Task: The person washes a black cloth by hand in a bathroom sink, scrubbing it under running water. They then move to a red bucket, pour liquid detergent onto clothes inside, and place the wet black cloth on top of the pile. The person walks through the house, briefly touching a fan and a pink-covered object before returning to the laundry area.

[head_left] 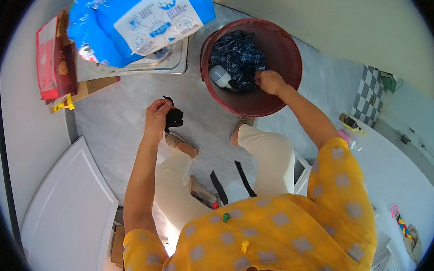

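A small piece of black cloth [174,117] dangles from my left hand [155,120], pinched between thumb and fingers above the floor. Further right, my right hand [271,81] reaches into a deep dark-red bucket [284,57]. Its fingers are closed at the edge of a dark blue plaid cloth [239,52] inside, though the fingertips are partly hidden. Beside that cloth, against the bucket's left inner wall, lies a white rounded plastic object [219,76] whose kind I cannot make out.
A large blue plastic package [101,31] sits at the upper left, over a metal-rimmed panel [180,58]. Red boxes [51,61] stand left of it. A white door panel [70,219] is at lower left. On the right, a white surface [388,174] bears a dark bottle [348,121].
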Motion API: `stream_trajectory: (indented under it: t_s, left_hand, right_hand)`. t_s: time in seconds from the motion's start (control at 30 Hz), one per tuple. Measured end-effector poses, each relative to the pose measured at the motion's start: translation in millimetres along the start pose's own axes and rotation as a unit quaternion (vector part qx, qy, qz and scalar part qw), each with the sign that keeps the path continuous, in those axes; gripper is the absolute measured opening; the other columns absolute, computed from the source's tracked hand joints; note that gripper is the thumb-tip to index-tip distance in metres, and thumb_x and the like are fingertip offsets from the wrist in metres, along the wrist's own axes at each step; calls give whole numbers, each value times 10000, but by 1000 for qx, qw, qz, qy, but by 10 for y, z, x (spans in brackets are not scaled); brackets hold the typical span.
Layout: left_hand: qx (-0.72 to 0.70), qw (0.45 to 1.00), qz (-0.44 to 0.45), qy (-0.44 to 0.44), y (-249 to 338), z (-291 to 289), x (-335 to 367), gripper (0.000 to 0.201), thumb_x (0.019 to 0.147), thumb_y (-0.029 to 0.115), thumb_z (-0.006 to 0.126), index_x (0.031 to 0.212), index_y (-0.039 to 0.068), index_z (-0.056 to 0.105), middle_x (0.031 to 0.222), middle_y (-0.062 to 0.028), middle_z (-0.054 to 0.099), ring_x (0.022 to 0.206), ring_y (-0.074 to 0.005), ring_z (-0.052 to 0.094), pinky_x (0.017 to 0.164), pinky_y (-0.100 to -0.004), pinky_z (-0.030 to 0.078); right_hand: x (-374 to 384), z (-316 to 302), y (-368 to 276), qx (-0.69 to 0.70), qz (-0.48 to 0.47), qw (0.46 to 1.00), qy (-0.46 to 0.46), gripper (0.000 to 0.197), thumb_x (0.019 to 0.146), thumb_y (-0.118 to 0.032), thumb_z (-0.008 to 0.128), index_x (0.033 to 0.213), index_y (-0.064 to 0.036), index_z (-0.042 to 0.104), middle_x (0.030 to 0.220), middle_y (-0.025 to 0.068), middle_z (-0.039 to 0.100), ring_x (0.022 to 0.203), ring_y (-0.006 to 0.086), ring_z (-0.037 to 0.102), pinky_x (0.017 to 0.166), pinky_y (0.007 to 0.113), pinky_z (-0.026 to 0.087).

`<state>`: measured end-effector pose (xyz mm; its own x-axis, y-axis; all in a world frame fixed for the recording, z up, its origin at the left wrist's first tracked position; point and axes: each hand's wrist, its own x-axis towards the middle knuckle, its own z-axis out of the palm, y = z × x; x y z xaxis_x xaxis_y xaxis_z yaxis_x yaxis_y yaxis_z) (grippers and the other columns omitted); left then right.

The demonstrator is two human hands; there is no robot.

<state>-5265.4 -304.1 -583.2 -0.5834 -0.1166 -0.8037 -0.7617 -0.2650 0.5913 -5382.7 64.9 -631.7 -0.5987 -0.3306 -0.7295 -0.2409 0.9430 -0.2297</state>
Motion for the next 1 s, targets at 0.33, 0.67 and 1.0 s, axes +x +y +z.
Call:
stream_trajectory:
  t_s: [0.33,0.67,1.0]
  left_hand:
    - [66,995,42,-60,-629,-148,909,117,862,123,557,880,13,593,796,-37,614,715,-105,560,675,-221,455]
    - [197,960,133,-147,-440,126,1393,158,861,152,556,886,3,604,784,-40,616,727,-117,566,696,-241,456]
    - [194,937,172,-234,-115,264,1104,141,852,170,587,848,29,600,760,-35,620,694,-97,569,675,-228,457]
  right_hand:
    - [1486,894,-304,23,-17,993,-117,572,807,-344,623,1250,-18,465,1202,215,526,1093,321,522,929,376,409]
    - [1760,1090,-502,33,3,989,-143,1058,681,-581,663,1371,59,181,1286,227,454,1161,318,469,926,399,413]
    - [897,-485,-275,308,-122,943,-16,713,672,-392,716,1227,-18,468,1076,158,591,926,257,606,741,367,517]
